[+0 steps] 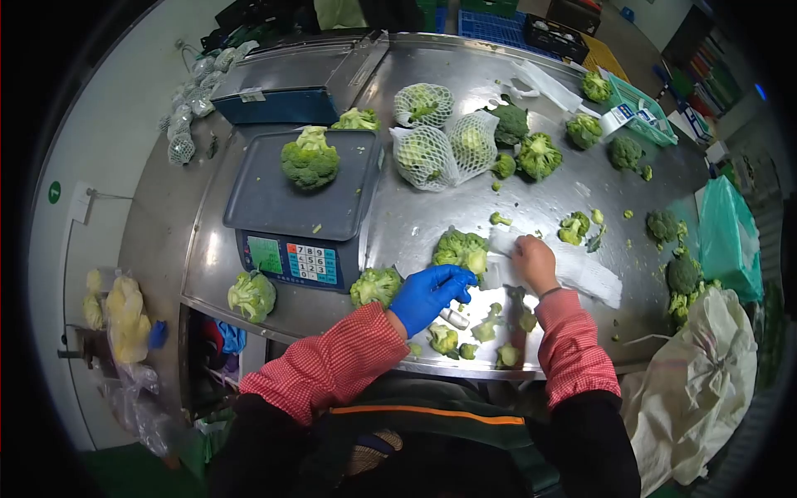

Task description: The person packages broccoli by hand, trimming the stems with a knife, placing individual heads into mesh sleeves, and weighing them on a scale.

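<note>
The broccoli [461, 251] sits on the bench [407, 220] against my left hand [425, 297], its gloved fingers curled, grip unclear; a light touch should avoid bruising. My right hand [535, 264] bends over white netting [588, 272], its pinch hidden.

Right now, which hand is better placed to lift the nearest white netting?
Probably your right hand: it's at that netting, while your blue-gloved left hand is farther off, beside a broccoli head.
</note>
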A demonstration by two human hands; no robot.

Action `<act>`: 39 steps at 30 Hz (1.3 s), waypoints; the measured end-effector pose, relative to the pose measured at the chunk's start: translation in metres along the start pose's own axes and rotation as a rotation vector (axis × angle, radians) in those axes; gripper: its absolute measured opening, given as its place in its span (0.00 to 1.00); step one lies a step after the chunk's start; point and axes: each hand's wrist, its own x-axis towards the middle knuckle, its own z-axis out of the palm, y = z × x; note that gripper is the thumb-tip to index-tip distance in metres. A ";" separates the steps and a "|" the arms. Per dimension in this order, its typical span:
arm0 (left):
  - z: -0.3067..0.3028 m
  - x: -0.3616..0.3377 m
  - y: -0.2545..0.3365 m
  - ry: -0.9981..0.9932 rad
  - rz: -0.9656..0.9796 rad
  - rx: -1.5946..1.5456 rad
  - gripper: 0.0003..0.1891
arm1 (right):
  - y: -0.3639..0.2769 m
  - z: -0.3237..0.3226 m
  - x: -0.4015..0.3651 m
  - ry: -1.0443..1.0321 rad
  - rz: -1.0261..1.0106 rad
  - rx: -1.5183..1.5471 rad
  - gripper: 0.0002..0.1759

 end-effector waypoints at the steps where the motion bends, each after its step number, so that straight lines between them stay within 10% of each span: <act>1: 0.007 0.005 0.001 -0.022 -0.053 -0.001 0.14 | 0.007 -0.006 -0.001 -0.015 0.087 0.141 0.08; 8: 0.049 0.059 -0.024 0.271 0.227 0.006 0.19 | -0.063 -0.126 -0.020 0.245 -0.161 0.225 0.18; 10: 0.044 0.070 -0.022 0.049 0.156 0.051 0.18 | -0.084 -0.135 -0.029 0.192 -0.209 0.336 0.19; 15: 0.035 0.071 0.007 0.216 -0.088 -0.312 0.17 | -0.080 -0.146 -0.030 0.060 0.091 0.674 0.39; 19: 0.037 0.069 -0.009 0.140 0.049 0.193 0.18 | -0.085 -0.117 -0.025 -0.001 0.114 1.113 0.26; 22: 0.018 0.049 0.009 -0.014 -0.301 -0.271 0.19 | -0.094 -0.112 -0.013 -0.086 0.137 1.287 0.13; 24: 0.003 0.040 0.004 -0.095 -0.182 -0.564 0.19 | -0.120 -0.117 -0.009 -0.066 0.141 1.330 0.11; 30: -0.049 0.021 0.007 0.038 -0.029 -0.557 0.17 | -0.162 -0.111 0.026 -0.332 -0.021 1.322 0.07; 32: -0.067 0.014 0.006 0.133 -0.050 -0.538 0.15 | -0.188 -0.107 0.030 -0.245 0.077 1.086 0.06; 34: -0.089 0.003 -0.005 -0.118 -0.154 -1.013 0.10 | -0.221 -0.115 0.035 0.333 -0.491 0.351 0.06; 36: -0.106 -0.005 -0.021 -0.181 -0.175 -1.109 0.11 | -0.250 -0.135 0.037 0.439 -0.655 0.225 0.06; 38: -0.122 0.005 -0.046 0.235 0.157 -0.522 0.10 | -0.267 -0.130 0.027 -0.058 -0.442 0.641 0.08; 39: -0.122 0.008 -0.050 0.282 0.155 -0.808 0.10 | -0.272 -0.125 0.031 -0.267 -0.292 0.898 0.10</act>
